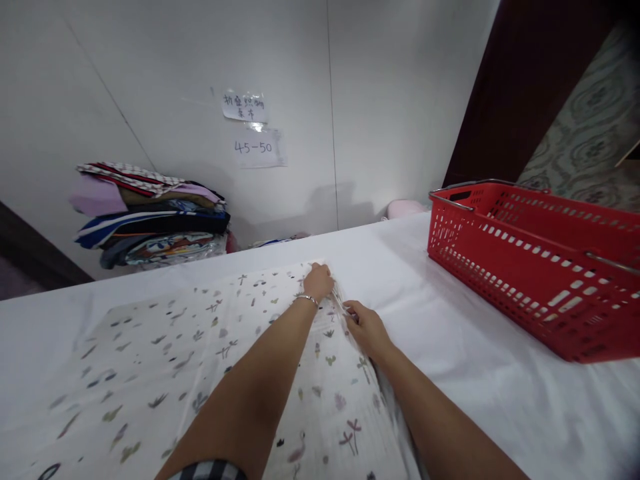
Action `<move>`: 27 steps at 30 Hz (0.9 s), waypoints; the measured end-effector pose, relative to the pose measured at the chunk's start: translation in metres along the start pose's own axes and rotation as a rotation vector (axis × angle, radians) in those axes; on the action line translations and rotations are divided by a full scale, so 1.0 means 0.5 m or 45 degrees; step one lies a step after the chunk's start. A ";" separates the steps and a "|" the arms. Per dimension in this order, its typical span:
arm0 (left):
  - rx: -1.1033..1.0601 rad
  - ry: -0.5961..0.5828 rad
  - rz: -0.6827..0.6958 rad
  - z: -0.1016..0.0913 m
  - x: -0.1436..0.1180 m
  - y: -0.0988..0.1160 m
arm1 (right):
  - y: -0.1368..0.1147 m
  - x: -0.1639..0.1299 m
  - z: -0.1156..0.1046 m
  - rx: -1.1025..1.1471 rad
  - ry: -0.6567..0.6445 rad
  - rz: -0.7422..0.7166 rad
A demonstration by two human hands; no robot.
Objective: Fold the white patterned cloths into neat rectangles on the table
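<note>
On the white table [490,373], a printed cloth [165,360] lay spread flat across the left and middle, its right edge running from the far corner down toward the person. The left hand [319,282] sat at that far right corner, fingers curled shut on the cloth, a thin bangle [307,299] on the wrist. The right hand [364,327] lay just nearer along the same edge, fingers pinched narrow on the hem, where the cloth bunched into a small ridge between the two hands. The cloth looked thin, light and limp, likely a soft cotton that would sag and fold wherever it was not held; it seemed neither slippery nor fragile, though it would crease easily. The best hold was probably at corners and along the hem, as both hands had it, since a grip in the middle would only gather it into a wad. By count there was one cloth on the table, one red basket [540,267] at the right, well apart from the hands, and one stack of folded clothes [150,213] beyond the far left edge, against the wall [400,100]. How many pieces the stack held I could not tell. Two paper notes [253,127] were taped to the wall above.
</note>
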State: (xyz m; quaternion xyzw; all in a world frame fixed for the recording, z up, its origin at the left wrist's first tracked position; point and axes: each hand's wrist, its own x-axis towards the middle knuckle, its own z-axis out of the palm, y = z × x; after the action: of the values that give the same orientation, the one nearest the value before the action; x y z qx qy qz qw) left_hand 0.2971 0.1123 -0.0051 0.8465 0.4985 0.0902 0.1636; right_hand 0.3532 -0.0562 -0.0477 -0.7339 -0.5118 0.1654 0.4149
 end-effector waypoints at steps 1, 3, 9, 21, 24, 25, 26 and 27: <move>0.011 -0.012 -0.023 0.000 0.003 0.003 | -0.001 0.000 0.000 0.001 0.003 -0.004; 0.030 -0.037 -0.048 0.002 0.009 0.009 | -0.002 0.000 0.000 0.003 0.003 -0.015; 0.063 -0.105 -0.060 0.008 0.025 0.016 | 0.000 0.001 0.000 -0.020 0.003 -0.038; -0.053 -0.099 -0.032 0.008 0.045 0.012 | -0.001 0.001 -0.002 -0.043 -0.002 -0.041; -0.075 -0.076 -0.007 0.017 0.039 0.018 | -0.002 0.000 -0.002 -0.041 0.001 -0.042; -0.078 -0.074 -0.008 0.020 0.037 0.020 | -0.003 0.000 -0.002 -0.036 0.003 -0.041; -0.079 -0.076 -0.011 0.022 0.035 0.021 | -0.003 0.000 -0.002 -0.031 0.003 -0.041; -0.080 -0.079 -0.016 0.024 0.033 0.022 | -0.002 0.000 -0.002 -0.027 0.003 -0.044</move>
State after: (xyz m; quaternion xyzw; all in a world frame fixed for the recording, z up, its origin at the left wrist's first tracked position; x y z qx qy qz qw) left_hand 0.3177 0.1196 -0.0124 0.8401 0.4956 0.0787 0.2061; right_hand 0.3531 -0.0563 -0.0461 -0.7294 -0.5258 0.1519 0.4104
